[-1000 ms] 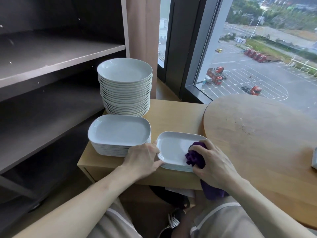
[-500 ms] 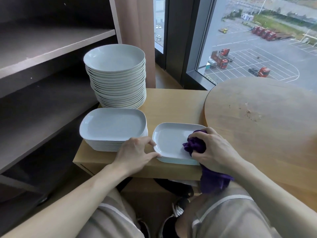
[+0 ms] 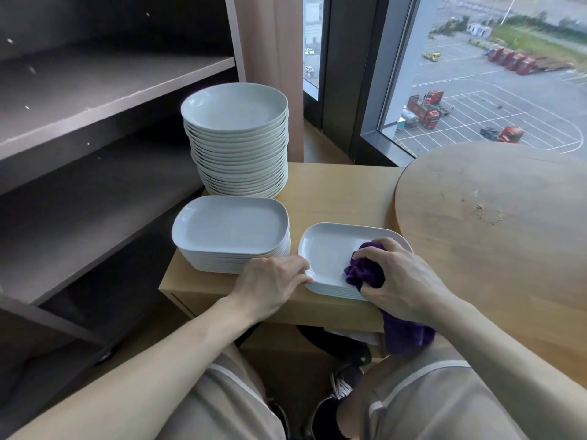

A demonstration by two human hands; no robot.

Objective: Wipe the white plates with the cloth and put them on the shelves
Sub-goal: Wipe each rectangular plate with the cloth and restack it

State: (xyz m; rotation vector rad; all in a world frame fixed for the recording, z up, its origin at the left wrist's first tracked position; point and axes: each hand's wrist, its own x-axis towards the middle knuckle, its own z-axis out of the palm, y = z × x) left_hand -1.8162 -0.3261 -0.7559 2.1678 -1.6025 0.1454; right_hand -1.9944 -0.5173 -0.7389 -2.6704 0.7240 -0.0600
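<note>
Head view: gripping the bunched purple cloth [image 3: 365, 269] in the right hand [image 3: 403, 277], with fingers curled round it, and pressing it onto the right half of the white rectangular plate [image 3: 330, 249] at lower centre of the frame. Pinching that plate's left rim with the left hand [image 3: 270, 282], with the thumb on top. Working on the wooden cabinet top [image 3: 343, 192], just right of a stack of rectangular plates [image 3: 228, 230], below a taller stack of round plates [image 3: 235, 106] at centre, with dark shelves [image 3: 95, 87] along the left side.

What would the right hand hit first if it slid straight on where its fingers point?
The right hand, gripping the purple cloth, would likely cross the rectangular plate to its left rim, then the taller plate stack.
</note>
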